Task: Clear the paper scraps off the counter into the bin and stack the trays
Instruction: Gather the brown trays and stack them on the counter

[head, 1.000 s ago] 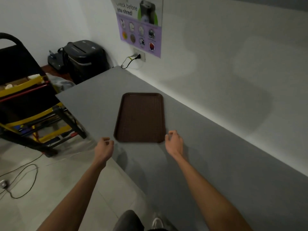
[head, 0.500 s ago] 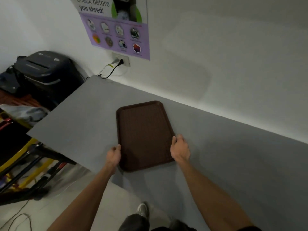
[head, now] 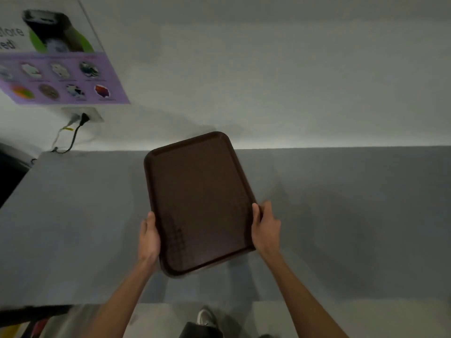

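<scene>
Left hand (head: 148, 237) and right hand (head: 264, 228) clasp the side edges of the tray (head: 200, 203). Flat on the worktop (head: 73, 215) moments ago, it now hangs just above it, apparently bound for stacking.

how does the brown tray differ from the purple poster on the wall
The dark brown rectangular plastic tray is one plain colour; the purple paper poster carries small pictures and text. The tray has rounded corners and a raised rim; the poster is a flat sheet with a sharp corner. The tray is gripped by the left hand and right hand over the grey counter; the poster sits on the white wall. Both look rectangular.
</scene>
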A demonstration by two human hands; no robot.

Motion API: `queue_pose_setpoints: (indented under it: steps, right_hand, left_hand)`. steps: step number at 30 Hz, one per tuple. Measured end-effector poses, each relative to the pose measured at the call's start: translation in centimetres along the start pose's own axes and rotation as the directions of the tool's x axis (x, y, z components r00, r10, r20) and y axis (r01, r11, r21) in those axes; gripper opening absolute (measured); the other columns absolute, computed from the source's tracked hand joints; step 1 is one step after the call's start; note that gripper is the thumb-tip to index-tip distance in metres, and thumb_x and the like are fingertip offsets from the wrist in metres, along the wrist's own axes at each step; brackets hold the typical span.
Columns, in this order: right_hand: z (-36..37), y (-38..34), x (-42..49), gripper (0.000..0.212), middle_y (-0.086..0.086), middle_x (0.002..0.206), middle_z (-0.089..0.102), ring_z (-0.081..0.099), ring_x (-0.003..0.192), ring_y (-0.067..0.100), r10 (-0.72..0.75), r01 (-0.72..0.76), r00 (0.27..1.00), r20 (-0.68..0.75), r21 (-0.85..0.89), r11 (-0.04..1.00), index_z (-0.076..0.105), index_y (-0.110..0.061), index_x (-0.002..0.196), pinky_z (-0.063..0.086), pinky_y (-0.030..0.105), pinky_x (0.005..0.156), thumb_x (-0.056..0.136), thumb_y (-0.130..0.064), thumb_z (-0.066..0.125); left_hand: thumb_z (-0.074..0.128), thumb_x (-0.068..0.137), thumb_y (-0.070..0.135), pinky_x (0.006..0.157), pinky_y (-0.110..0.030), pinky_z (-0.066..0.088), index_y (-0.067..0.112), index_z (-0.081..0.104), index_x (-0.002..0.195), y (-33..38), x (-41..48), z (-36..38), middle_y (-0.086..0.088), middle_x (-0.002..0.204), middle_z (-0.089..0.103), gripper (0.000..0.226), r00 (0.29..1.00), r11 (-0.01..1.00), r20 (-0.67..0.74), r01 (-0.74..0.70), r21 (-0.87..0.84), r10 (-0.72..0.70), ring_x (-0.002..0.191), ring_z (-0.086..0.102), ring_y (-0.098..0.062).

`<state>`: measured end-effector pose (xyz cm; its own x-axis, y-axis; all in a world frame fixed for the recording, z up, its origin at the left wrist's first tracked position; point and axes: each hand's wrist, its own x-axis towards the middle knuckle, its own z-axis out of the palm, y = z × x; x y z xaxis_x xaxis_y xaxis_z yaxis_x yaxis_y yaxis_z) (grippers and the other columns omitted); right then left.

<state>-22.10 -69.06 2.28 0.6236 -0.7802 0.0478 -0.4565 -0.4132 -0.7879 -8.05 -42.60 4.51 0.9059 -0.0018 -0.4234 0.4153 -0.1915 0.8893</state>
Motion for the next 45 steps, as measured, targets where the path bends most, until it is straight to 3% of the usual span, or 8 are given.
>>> queue_pose_setpoints:
  steps: [4, 9, 21, 28, 32, 37, 42, 45]
  right_hand:
    - [-8.4, 2.8, -1.5, 0.027, -0.006, 0.07, 0.051, 0.061, 0.073, 0.046, -0.004, 0.006, 0.989, -0.15, 0.012, 1.0, 0.046, -0.016, 0.095, 0.027, 0.036, 0.062, 0.11, -0.038, 0.049]
    - [-19.4, 7.8, -3.6, 0.028, 0.0, 0.07, 0.062, 0.064, 0.071, 0.041, 0.017, -0.009, 0.955, -0.295, 0.029, 1.0, 0.042, -0.023, 0.09, 0.034, 0.039, 0.057, 0.109, -0.04, 0.051]
    - [-42.4, 22.9, -6.8, 0.026, -0.004, 0.074, 0.065, 0.064, 0.068, 0.028, 0.154, -0.145, 0.87, -0.468, 0.055, 0.988, 0.043, -0.024, 0.089, 0.032, 0.033, 0.061, 0.109, -0.036, 0.053]
    - [-52.5, 29.8, -6.6, 0.027, -0.005, 0.068, 0.059, 0.054, 0.055, 0.007, 0.218, -0.231, 0.778, -0.589, 0.054, 0.971, 0.045, -0.021, 0.088, 0.032, 0.025, 0.053, 0.109, -0.034, 0.055]
    - [-57.6, 34.3, -4.6, 0.027, -0.008, 0.069, 0.058, 0.054, 0.056, 0.004, 0.261, -0.28, 0.746, -0.612, 0.066, 0.958, 0.044, -0.02, 0.089, 0.029, 0.024, 0.052, 0.109, -0.035, 0.053]
    - [-64.1, 40.0, -0.7, 0.028, -0.005, 0.072, 0.061, 0.061, 0.063, 0.015, 0.312, -0.348, 0.695, -0.648, 0.077, 0.934, 0.046, -0.021, 0.09, 0.045, 0.038, 0.059, 0.11, -0.04, 0.05]
    - [-71.0, 44.9, 3.9, 0.02, -0.005, 0.073, 0.065, 0.058, 0.061, 0.004, 0.353, -0.407, 0.659, -0.664, 0.08, 0.91, 0.05, -0.021, 0.095, 0.036, 0.03, 0.059, 0.109, -0.035, 0.052]
    - [-74.7, 48.3, 6.5, 0.007, -0.001, 0.075, 0.068, 0.061, 0.062, 0.008, 0.39, -0.451, 0.663, -0.639, 0.074, 0.889, 0.057, -0.023, 0.102, 0.041, 0.03, 0.062, 0.106, -0.028, 0.057]
  left_hand:
    - [0.036, 0.099, 0.073, 0.114, -0.049, 0.043, 0.021, 0.063, 0.137, 1.7, -4.5, 5.3, 0.006, 0.135, 0.066, 0.07, 0.989, 0.994, 0.106, -0.104, 0.035, 0.1, 0.125, 0.061, -0.017]
    - [0.037, 0.107, 0.057, 0.106, -0.042, 0.05, 0.009, 0.07, 0.129, 1.9, -12.6, 13.9, -0.004, 0.118, 0.073, 0.062, 0.963, 0.98, 0.209, -0.187, 0.065, 0.17, 0.11, 0.068, -0.022]
    - [0.04, 0.098, 0.071, 0.103, -0.046, 0.053, 0.02, 0.073, 0.123, -2.1, -29.1, 34.2, 0.007, 0.113, 0.076, 0.065, 0.878, 0.932, 0.395, -0.341, 0.12, 0.27, 0.108, 0.07, -0.015]
    - [0.045, 0.107, 0.05, 0.103, -0.039, 0.052, 0.015, 0.071, 0.125, -1.6, -36.4, 47.3, 0.004, 0.114, 0.073, 0.047, 0.783, 0.915, 0.56, -0.391, 0.105, 0.27, 0.11, 0.069, -0.017]
    - [0.046, 0.106, 0.049, 0.103, -0.045, 0.053, 0.029, 0.072, 0.105, -2.1, -38.5, 55.5, 0.009, 0.109, 0.074, 0.032, 0.729, 0.889, 0.624, -0.443, 0.118, 0.281, 0.106, 0.07, -0.015]
    - [0.05, 0.107, 0.039, 0.105, -0.044, 0.049, 0.026, 0.048, 0.138, -2.6, -41.5, 66.8, 0.002, 0.122, 0.066, 0.034, 0.674, 0.859, 0.664, -0.503, 0.093, 0.323, 0.113, 0.065, -0.02]
    - [0.05, 0.101, 0.034, 0.103, -0.05, 0.052, 0.051, 0.042, 0.126, -3.8, -44.0, 77.4, -0.002, 0.123, 0.068, 0.031, 0.661, 0.852, 0.691, -0.509, 0.124, 0.294, 0.111, 0.068, -0.026]
    - [0.049, 0.099, 0.026, 0.105, -0.05, 0.05, 0.046, 0.041, 0.135, -4.3, -45.9, 82.6, -0.004, 0.126, 0.068, 0.042, 0.648, 0.83, 0.707, -0.535, 0.156, 0.284, 0.115, 0.066, -0.026]
